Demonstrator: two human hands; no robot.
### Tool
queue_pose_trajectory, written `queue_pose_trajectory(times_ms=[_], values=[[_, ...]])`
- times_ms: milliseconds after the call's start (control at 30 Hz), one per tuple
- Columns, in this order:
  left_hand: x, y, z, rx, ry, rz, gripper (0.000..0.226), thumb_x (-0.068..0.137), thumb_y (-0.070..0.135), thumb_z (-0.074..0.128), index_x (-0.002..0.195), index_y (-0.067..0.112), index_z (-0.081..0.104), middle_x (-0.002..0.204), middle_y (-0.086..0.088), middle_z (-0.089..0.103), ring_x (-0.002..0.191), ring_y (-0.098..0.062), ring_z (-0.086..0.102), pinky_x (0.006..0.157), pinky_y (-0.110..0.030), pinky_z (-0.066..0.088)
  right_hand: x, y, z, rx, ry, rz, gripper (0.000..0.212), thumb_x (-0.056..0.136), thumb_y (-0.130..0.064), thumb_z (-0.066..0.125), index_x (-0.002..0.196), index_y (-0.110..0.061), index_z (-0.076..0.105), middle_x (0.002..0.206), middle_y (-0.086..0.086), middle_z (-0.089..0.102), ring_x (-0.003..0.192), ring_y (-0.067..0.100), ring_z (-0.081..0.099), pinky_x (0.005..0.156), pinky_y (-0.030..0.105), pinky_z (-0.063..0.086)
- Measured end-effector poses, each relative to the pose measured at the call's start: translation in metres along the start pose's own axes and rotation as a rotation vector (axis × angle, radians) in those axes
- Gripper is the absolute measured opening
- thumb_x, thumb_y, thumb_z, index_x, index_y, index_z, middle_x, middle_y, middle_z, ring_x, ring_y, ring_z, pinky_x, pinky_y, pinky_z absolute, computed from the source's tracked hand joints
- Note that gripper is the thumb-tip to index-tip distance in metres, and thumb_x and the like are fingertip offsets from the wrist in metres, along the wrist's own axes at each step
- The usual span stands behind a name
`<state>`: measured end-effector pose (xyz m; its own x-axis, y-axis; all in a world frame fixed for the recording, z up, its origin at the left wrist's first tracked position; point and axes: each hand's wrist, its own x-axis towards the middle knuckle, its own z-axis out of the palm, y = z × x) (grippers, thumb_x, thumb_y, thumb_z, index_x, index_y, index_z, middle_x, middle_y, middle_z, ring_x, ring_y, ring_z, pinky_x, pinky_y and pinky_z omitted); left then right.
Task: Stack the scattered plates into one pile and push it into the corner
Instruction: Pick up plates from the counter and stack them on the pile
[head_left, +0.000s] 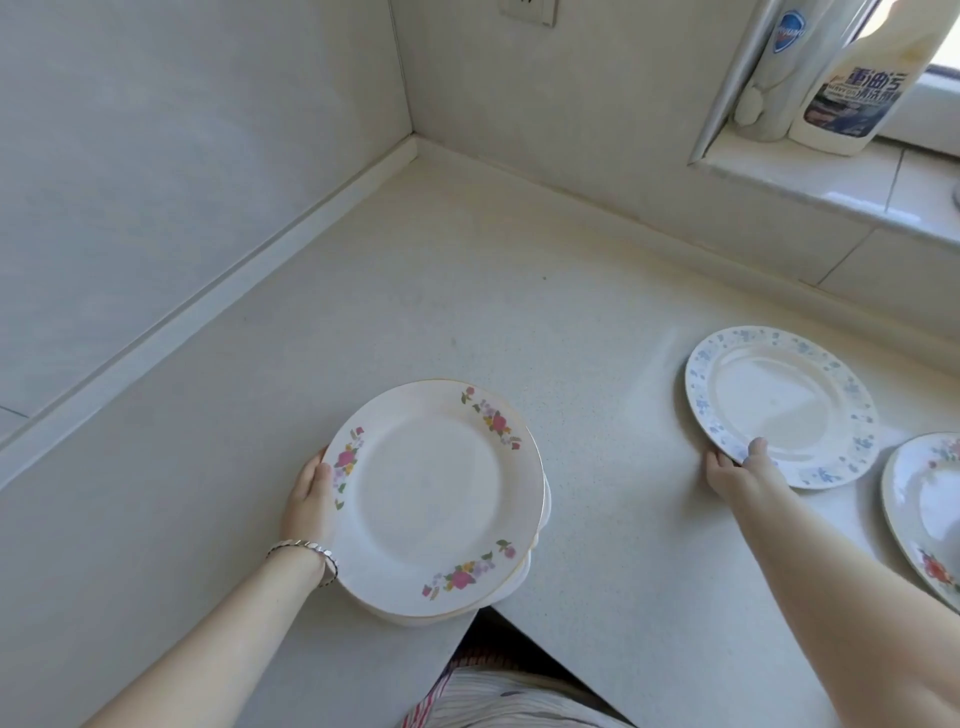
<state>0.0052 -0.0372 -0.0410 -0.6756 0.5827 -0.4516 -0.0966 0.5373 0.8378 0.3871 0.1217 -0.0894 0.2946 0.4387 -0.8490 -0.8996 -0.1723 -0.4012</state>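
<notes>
Plates (436, 499) stacked at counter (467, 291) edge, open surface toward corner (415, 140).

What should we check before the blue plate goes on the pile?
1. Right hand grips the blue plate at its near rim: ok.
2. Left hand steadies the pile: ok.
3. Pile sits fully on the counter: not ok, its near edge overhangs.
4. Pile's plates sit evenly: not ok, lower ones stick out on the right.
5. Pile's top is bare: ok.
6. Flowered plate at the right edge still waits: ok.
</notes>
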Motion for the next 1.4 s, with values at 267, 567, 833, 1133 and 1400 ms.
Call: queue_pose_trajectory(times_ms=[267,567,833,1133,1400], values=[[-0.001,0.001,0.002,0.001,0.023,-0.012,0.034,0.096,0.018,0.037,0.124,0.013,0.055,0.106,-0.005,0.057,0.090,-0.022,0.052,0.081,-0.029,0.038,-0.033,0.017,0.004,-0.153,-0.128,0.017,0.028,0.095,0.003,0.041,0.119,-0.009,0.044,0.137,0.006,0.053,0.123,0.023,0.054,0.102,0.036,0.042],[0.002,-0.003,-0.004,-0.063,-0.045,-0.048,0.034,0.098,0.022,0.037,0.128,0.014,0.052,0.110,-0.008,0.058,0.094,-0.024,0.054,0.087,-0.034,0.042,-0.129,0.039,-0.017,-0.846,-0.599,0.007,0.022,0.086,0.010,0.048,0.101,-0.003,0.058,0.073,0.003,0.075,0.061,0.013,0.071,0.056,0.025,0.059],[-0.004,0.005,-0.004,-0.070,-0.082,-0.022,0.037,0.100,0.021,0.032,0.133,0.021,0.047,0.109,-0.004,0.056,0.096,-0.021,0.053,0.081,-0.030,0.041,-0.156,0.063,-0.020,-1.393,-0.712,0.038,0.019,0.078,0.009,0.061,0.088,-0.006,0.068,0.068,0.010,0.074,0.060,0.023,0.071,0.063,0.034,0.059],[-0.002,0.002,-0.008,-0.150,-0.143,-0.078,0.036,0.101,0.019,0.030,0.134,0.018,0.046,0.122,-0.006,0.057,0.105,-0.019,0.054,0.095,-0.033,0.042,-0.160,0.088,-0.033,-1.526,-0.705,-0.031,0.016,0.084,0.003,0.057,0.091,-0.010,0.063,0.078,0.011,0.071,0.062,0.020,0.070,0.058,0.030,0.059],[0.002,0.004,-0.010,-0.106,-0.136,-0.174,0.031,0.099,0.034,0.031,0.121,0.031,0.053,0.110,-0.002,0.060,0.091,-0.019,0.058,0.072,-0.029,0.047,-0.169,0.107,-0.030,-2.159,-0.625,-0.566,0.034,0.087,-0.044,0.048,0.082,-0.012,0.056,0.075,0.003,0.069,0.066,0.020,0.067,0.062,0.031,0.052]])
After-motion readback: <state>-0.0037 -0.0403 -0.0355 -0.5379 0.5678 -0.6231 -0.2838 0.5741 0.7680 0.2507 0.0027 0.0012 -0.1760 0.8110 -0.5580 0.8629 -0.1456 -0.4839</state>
